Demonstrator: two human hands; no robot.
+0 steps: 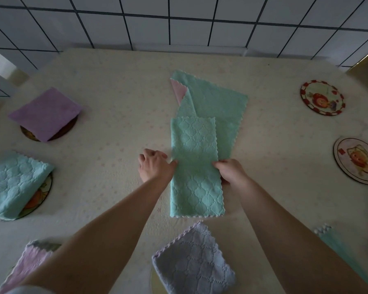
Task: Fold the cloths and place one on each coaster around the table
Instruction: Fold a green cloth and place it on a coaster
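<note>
A mint-green cloth (pixel 197 166), folded into a long strip, lies in the middle of the table. My left hand (pixel 155 166) pinches its left edge and my right hand (pixel 232 171) pinches its right edge, both at mid-length. Behind it lies an unfolded green cloth (pixel 217 102) with a pink one (pixel 177 89) peeking out beneath. Folded cloths cover coasters: a purple cloth (pixel 46 114), a light-blue cloth (pixel 13 183), a pink cloth (pixel 28 264) and a lavender cloth (pixel 193 266). Two round picture coasters (pixel 322 97) (pixel 357 160) at the right are bare.
A cream patterned tablecloth (pixel 115 102) covers the table. A white tiled wall (pixel 179 20) runs behind its far edge. Another green cloth (pixel 336 245) hangs at the near right edge, partly hidden by my right forearm.
</note>
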